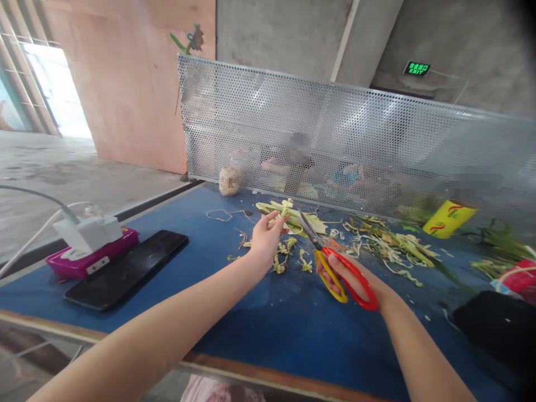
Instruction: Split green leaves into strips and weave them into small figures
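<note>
Between the thumb and fingers of my left hand (268,234) is a small knotted piece of pale green husk (286,206), upright, its lower end hidden by the fingers. My right hand (335,268) grips scissors (350,277) with one red and one yellow handle. Their blades point up and left, just right of the husk piece and apart from it. Behind my left hand lie long pale green husk leaves (316,224). Below it, several small knotted husk pieces (288,245) are scattered on the blue table (268,324).
A perforated metal screen (251,106) borders the table's far side, with people dimly visible behind. A black phone (128,271) lies beside a magenta power strip (92,257) at left. Husk scraps (389,240), a yellow roll (450,219) and a black item (498,321) are at right.
</note>
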`<state>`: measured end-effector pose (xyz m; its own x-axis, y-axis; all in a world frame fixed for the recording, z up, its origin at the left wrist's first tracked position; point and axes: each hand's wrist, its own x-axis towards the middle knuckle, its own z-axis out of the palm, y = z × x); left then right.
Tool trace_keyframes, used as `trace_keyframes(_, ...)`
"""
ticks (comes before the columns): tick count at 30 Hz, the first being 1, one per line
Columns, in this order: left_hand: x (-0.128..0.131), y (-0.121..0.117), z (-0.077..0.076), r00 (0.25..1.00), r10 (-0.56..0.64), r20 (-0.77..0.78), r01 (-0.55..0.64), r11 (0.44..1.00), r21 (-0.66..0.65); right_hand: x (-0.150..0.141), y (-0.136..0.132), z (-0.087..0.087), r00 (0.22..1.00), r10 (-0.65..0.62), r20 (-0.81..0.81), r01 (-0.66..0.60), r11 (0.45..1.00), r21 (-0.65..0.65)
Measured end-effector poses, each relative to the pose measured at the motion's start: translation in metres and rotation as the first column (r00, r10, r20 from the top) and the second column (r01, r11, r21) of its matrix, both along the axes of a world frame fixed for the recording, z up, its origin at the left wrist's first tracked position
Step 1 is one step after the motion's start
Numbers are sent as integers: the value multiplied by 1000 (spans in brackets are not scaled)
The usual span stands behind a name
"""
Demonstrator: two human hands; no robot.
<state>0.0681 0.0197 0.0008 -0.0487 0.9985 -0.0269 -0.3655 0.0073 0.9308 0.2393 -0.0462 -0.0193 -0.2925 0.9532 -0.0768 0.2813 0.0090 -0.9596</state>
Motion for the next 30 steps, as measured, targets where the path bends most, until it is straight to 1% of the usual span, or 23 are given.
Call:
trace_keyframes(4, 0, -2, -2, 999, -44, -17, 45, 999, 30, 3, 1, -3, 1000, -6, 1, 6, 1000, -14)
trace_keyframes(10, -2, -2, -4, 995, -93, -41, 95, 993, 69, 2, -1, -1, 1000, 6, -26, -7, 1000, -20)
trace_keyframes(14, -5, 0, -6, 994, -84, -69, 91, 991, 99, 4, -1, -1, 998, 8, -61, -11, 999, -47)
trace_keyframes(18, -8, 5, -6, 990, -80, -114, 95, 986, 136, 6, -2, 2, 999, 15, -52, -18, 999, -44)
trace_keyframes(26, -9, 12, -7, 980, -47, -192, 96, 962, 255, 9, -6, 3, 996, 55, -76, -61, 996, -72)
trace_keyframes(30, -12, 12, -8, 974, -26, -227, 94, 951, 295, 11, -6, 3, 989, 105, -104, -113, 991, -75)
